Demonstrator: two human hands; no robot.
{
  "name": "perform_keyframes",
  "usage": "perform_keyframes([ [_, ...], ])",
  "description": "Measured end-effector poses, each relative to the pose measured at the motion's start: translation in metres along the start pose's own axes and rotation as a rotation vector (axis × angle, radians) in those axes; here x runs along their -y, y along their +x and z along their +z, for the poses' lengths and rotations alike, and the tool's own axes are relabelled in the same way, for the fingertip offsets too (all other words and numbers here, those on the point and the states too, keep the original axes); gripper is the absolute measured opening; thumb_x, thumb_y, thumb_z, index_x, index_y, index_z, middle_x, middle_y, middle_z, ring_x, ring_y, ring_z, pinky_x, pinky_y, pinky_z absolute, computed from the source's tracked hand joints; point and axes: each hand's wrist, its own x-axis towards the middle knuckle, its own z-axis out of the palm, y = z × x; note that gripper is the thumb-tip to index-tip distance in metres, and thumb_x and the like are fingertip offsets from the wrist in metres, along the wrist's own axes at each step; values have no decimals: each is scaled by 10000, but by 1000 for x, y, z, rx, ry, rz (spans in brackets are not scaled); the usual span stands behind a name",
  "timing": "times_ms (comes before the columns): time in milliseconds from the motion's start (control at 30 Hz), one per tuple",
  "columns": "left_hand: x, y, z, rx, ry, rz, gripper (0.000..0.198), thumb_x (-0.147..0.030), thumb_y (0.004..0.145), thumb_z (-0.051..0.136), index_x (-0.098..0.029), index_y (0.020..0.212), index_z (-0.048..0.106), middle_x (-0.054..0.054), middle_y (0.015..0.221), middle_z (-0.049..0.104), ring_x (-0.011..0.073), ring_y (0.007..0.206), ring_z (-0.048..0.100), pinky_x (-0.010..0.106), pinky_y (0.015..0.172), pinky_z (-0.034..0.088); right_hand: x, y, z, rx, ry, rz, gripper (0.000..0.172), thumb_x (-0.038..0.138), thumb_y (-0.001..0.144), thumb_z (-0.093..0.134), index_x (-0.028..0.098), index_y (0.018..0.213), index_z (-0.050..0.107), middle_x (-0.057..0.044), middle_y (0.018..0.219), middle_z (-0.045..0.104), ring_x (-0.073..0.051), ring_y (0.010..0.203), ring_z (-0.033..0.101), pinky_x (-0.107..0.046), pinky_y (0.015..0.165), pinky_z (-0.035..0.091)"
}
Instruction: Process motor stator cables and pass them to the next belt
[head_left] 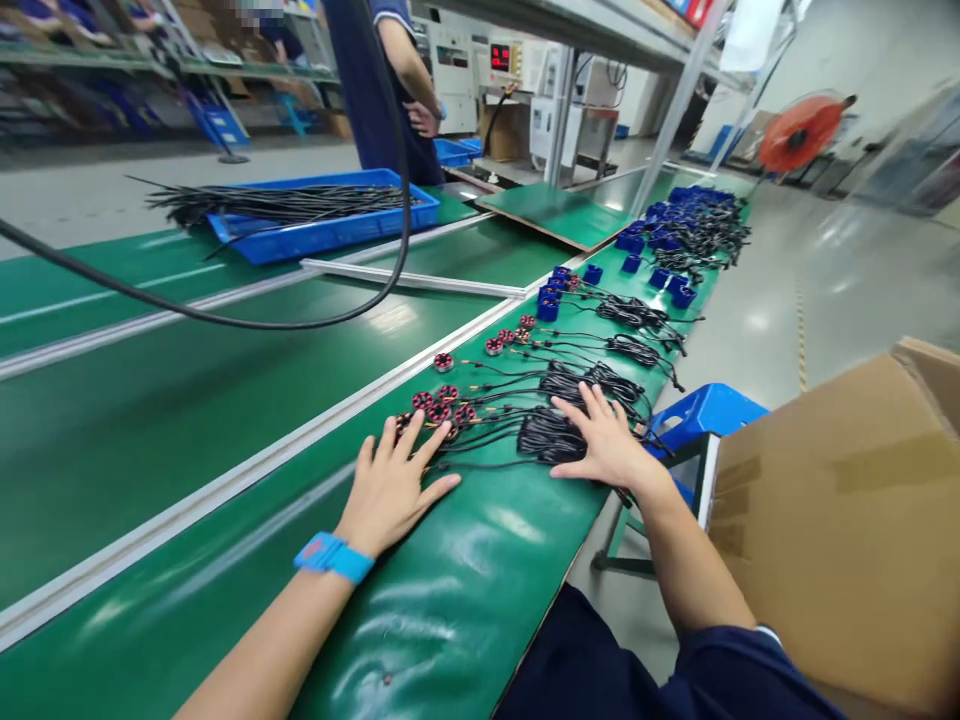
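My left hand (390, 488) lies flat and open on the green bench mat (450, 590), fingertips touching a cluster of small round red-and-black wound coils (442, 404). A blue band is on that wrist. My right hand (606, 438) rests open, fingers spread, on top of bundled black wires (547, 437) that run from the coils. More coils (510, 338) and wire bundles (637, 315) lie in a row farther along the mat, and beyond them a heap of blue parts with black leads (686, 225).
A large cardboard box (840, 520) stands at my right, beside a blue stool (705, 412). A black cable (300, 320) loops over the green conveyor (150, 420). A blue tray of black wires (315, 215) sits beyond, with a person in dark clothes (382, 90) behind it.
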Motion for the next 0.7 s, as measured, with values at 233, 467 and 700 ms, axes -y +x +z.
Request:
perform_keyframes([
  [233,-8,34,-1,23,-80,-73,723,-636,968,473,-372,1571,173,58,1647,155,436,1501,126,620,1178,279,-11,8,-3,-16,-66,2,987,781,710,686,371,1543,352,-186,1607,235,-452,1463,227,-666,1047,349],
  [467,-3,38,3,-6,-81,-43,709,-619,959,513,-406,1556,196,66,1657,86,457,1495,113,642,1173,262,-19,26,-7,82,-16,-16,1147,888,596,671,381,1558,306,-177,1659,-7,-502,1488,86,-720,1074,250],
  [700,-2,42,2,-1,-114,35,694,-623,957,516,-387,1550,243,89,1638,193,443,1496,144,605,1165,299,-6,4,-7,-10,-80,39,932,790,704,672,301,1472,472,-217,1563,302,-460,1420,286,-659,1016,385],
])
